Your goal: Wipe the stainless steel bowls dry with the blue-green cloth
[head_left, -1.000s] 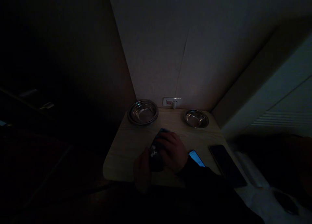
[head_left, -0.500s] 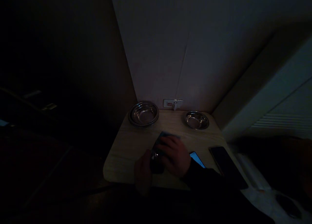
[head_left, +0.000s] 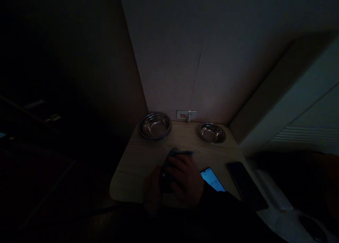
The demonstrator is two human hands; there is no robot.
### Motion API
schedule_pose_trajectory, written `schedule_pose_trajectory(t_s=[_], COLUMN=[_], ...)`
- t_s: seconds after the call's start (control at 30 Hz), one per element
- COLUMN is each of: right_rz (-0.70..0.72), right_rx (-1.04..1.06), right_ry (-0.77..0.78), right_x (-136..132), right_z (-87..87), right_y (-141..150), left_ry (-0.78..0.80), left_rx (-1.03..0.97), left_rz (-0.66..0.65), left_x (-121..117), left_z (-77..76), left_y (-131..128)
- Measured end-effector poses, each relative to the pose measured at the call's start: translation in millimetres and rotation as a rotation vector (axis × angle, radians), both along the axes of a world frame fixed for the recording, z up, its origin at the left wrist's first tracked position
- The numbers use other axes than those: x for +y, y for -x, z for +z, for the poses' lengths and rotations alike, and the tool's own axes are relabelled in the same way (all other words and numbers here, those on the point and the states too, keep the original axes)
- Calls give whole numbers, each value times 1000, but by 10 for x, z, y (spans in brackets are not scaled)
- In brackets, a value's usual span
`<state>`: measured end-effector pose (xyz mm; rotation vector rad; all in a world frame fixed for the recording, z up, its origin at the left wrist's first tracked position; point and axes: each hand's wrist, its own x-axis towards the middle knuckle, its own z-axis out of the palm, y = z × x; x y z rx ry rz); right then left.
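The scene is very dim. My left hand is closed on the near left side of a dark, shiny, rounded piece that looks like a small metal bowl. A bluish-grey cloth is bunched under the fingers of my right hand, which presses it against the bowl. Most of the bowl is hidden between the two hands, just above the near part of the small table.
Nested steel bowls stand at the table's back left, a single steel bowl at the back right. A lit phone lies beside my right wrist, with a dark tablet-like device further right. A wall socket holds a plug.
My right hand and the cloth have shifted slightly over the bowl, which is now more covered. More of the lit phone shows beside my right sleeve. The view has tilted slightly.
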<state>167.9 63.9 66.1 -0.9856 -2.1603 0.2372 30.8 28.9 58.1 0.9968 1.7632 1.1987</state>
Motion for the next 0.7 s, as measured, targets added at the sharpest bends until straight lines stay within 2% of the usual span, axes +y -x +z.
schedule_pose_trajectory(t_s=[0.03,0.13,0.2,0.27,0.3,0.43,0.47,0.6,0.67,0.7], right_rz=[29,-96,-61,19,49,-132,-130,31,-90,-97], right_rx=[-4,29,46,62,71,175,166,113,197,201], right_ry=[-14,70,51,7,-32,101,83,24,117,126], right_x=[-3,-22,-45,-52,-45,2,3,3,8,4], right_z=[0,2,-8,-32,-46,-86,-88,-68,-51,-44], right_y=[-1,13,33,52,59,68,69,70,70,74], left_ry=[-15,-27,-57,-79,-73,-38,-35,-31,-26,-30], left_rx=[6,22,99,132,132,97,91,100,114,119], left_rz=[-10,-24,23,5,5,-21,-20,-16,-11,2], left_x=[-5,-31,-50,-59,-59,-47,-45,-43,-44,-45], left_z=[-22,-107,-152,-169,-166,-102,-85,-58,-65,-69], left_y=[6,42,75,97,99,48,33,15,24,29])
